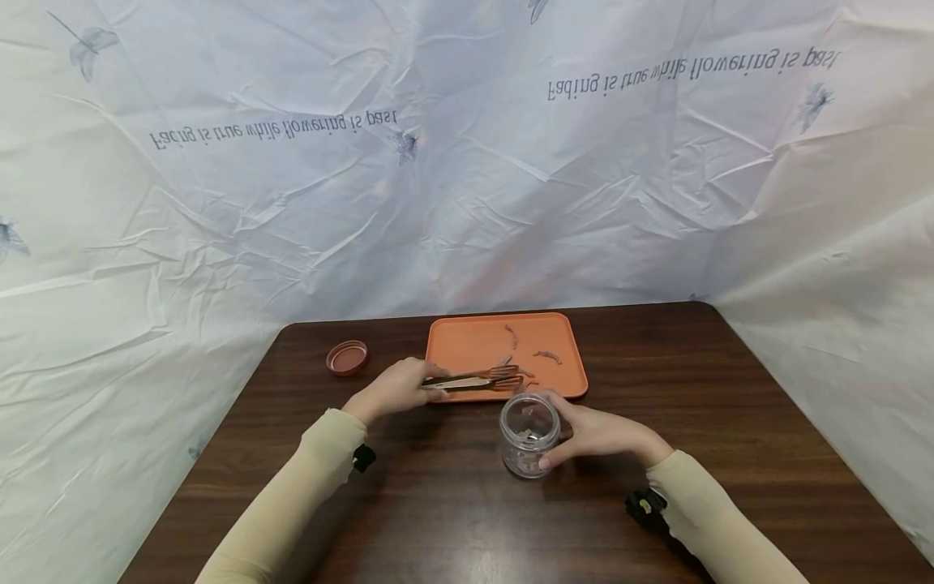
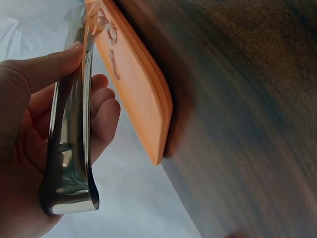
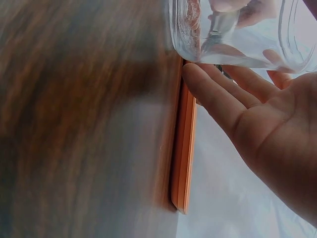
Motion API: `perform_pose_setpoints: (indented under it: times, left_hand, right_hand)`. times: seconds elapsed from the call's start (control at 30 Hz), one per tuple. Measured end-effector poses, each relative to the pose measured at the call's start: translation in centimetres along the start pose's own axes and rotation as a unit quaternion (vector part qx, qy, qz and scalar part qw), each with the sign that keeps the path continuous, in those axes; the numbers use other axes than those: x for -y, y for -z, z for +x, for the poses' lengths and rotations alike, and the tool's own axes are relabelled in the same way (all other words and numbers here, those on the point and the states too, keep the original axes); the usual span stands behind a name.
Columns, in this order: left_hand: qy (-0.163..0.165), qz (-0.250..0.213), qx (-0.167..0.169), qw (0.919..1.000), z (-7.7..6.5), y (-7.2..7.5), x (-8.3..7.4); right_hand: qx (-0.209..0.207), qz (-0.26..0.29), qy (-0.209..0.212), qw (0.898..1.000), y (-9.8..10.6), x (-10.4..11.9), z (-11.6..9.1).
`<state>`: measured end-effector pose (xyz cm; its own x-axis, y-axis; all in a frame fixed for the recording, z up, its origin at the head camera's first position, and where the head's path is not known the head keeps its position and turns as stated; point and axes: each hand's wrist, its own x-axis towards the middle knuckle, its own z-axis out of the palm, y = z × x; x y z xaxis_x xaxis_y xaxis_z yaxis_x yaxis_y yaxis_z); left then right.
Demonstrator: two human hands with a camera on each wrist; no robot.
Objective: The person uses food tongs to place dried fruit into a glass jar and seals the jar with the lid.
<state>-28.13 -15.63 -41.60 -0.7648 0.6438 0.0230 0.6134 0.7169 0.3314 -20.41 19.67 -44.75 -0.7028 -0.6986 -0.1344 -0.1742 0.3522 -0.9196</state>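
Note:
My left hand (image 1: 397,389) grips metal tongs (image 1: 467,382) over the front left part of an orange tray (image 1: 467,337). In the left wrist view the thumb lies along one arm of the tongs (image 2: 69,134) and fingers curl on the other side. Thin, reddish-brown strips (image 1: 549,356) lie on the tray, several of them, some close to the tongs' tips. My right hand (image 1: 601,434) holds a clear open jar (image 1: 520,461) just in front of the tray, thumb and fingers on its right side. A few pieces sit low in the jar (image 3: 193,22).
A reddish round lid (image 1: 346,358) lies on the dark wooden table (image 1: 452,503), left of the tray. White printed sheeting (image 1: 467,203) hangs behind the table and at both sides.

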Motion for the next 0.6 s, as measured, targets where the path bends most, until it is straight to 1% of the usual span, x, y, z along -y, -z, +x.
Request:
perform_pose_setpoints:
  times: [0.13,0.5,0.6]
  left_hand:
    - [0.011,-0.009,-0.006,0.9999,0.2,-0.4,0.2]
    - [0.022,0.000,-0.022,0.9995,0.2,-1.3,0.2]
    - [0.024,-0.013,-0.031,0.9991,0.2,-1.3,0.2]
  right_hand:
    - [0.000,-0.003,0.000,1.000,0.1,-0.1,-0.1]
    - [-0.001,-0.012,0.000,1.000,0.2,-0.3,-0.2]
    - [-0.002,-0.016,-0.002,1.000,0.2,-0.3,-0.3]
